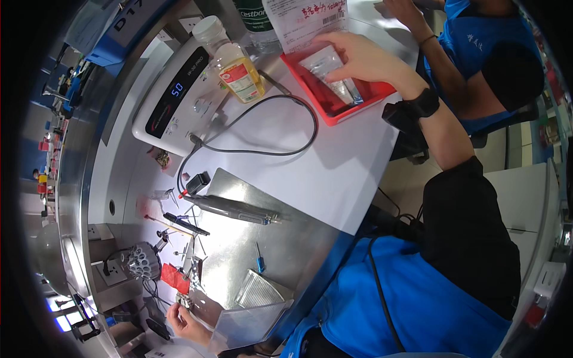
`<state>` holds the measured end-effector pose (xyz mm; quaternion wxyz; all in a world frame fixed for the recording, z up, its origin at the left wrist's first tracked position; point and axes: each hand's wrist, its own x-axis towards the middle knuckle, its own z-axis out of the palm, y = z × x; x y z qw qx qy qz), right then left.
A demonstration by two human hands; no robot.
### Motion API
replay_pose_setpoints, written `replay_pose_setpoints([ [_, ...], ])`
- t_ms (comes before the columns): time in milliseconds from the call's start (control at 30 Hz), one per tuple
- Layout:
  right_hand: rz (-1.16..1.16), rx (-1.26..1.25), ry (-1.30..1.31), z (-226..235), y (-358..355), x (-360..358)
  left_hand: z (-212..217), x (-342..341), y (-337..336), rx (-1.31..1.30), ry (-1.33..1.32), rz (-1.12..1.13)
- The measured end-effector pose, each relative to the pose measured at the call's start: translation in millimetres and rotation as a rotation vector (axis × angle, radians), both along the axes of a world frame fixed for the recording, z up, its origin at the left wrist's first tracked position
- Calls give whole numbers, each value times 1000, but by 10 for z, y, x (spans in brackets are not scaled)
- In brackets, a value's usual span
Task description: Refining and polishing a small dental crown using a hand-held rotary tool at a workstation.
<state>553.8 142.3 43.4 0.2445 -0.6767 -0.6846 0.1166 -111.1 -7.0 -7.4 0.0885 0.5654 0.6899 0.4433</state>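
My right hand (364, 58), with a black watch on its wrist, reaches over a red tray (329, 117). Its fingers are apart, lying over a clear plastic bag (327, 62) and by the lower edge of a printed paper sheet (301, 27). What is inside the bag I cannot make out. At the lower left, my left hand (186, 325) has its fingertips closed on a small silvery metal piece (184, 301), beside a red packet (175, 277). A clear plastic shield (248, 327) stands next to that forearm.
A white control box (179, 89) with a lit display feeds a cable to a grey rotary handpiece (233, 209) on a metal plate (286, 230). Bottles, including one of yellow liquid (242, 77), stand behind. Several small tools and a bit holder (142, 261) lie left. A co-worker (477, 53) sits at upper right.
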Motion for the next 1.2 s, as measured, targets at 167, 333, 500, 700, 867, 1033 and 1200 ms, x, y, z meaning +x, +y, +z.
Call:
replay_pose_setpoints([
  [167,61,287,428,202,-94,274,-75,-168,0,-8,-17,28],
  [333,-148,445,4,887,-380,6,-180,-407,-46,80,70,13],
  [500,-177,278,-123,612,-310,129,-291,-608,21,55,123,-65],
  [700,469,-42,254,601,-346,66,-360,-697,-27,5,156,1],
  [867,431,-90,612,581,-285,305,-444,-722,-12,30,131,53],
  [1033,223,-105,266,460,-171,339,-545,-661,14,15,119,97],
  [1200,264,-15,-69,304,-71,346,-592,-622,57,-32,113,104],
])
